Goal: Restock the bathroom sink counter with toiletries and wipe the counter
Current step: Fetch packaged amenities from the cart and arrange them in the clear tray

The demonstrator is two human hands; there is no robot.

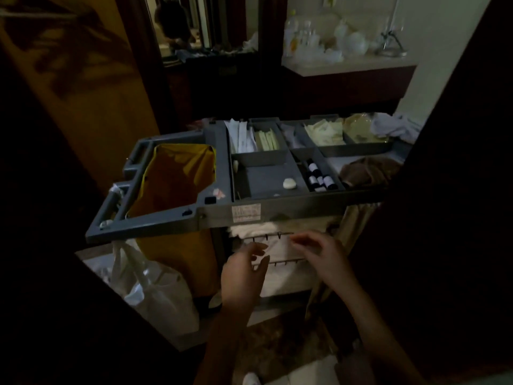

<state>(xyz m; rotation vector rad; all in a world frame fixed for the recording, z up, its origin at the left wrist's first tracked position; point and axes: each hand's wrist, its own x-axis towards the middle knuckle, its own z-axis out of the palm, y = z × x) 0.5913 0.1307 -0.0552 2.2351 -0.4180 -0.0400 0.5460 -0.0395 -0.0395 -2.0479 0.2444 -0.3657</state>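
Darkness swallows both sides of the view (door frames, perhaps, at 3 and 9 o'clock), and both forearms run off the bottom edge at 6 o'clock. What fills the far compartments of the housekeeping cart (216,215) is hard to read: pale packets and crumpled cloth at 1 o'clock, white paper sachets (244,134) at 12.

The left hand (244,270) hangs just below centre with its fingers loosely bent and a little spread, gripping nothing. The right hand (319,254) is beside it at 5 o'clock. Its fingertips are blurred, but they look relaxed, slightly curled and empty. Neither hand touches the cart. Both hover in front of white linen (277,247) stacked on a wire shelf (258,238) under the tray.

The toiletries lie above the fingers on the cart top, well apart from them. Small dark bottles (319,177) with white labels sit in a narrow slot toward 1 o'clock of the hands, and a pale soap bar (289,183) lies alone in the wide compartment just left of it. A brown towel (366,169) is heaped at 2 o'clock.

A yellow bag (177,176) gapes at the cart's 9 o'clock end, with a white plastic bag (155,290) hanging below it. Beyond, at 1 o'clock, the sink counter (347,68) carries clear bottles (299,37) and white clutter. A mirror (180,23) shows at 11 o'clock.
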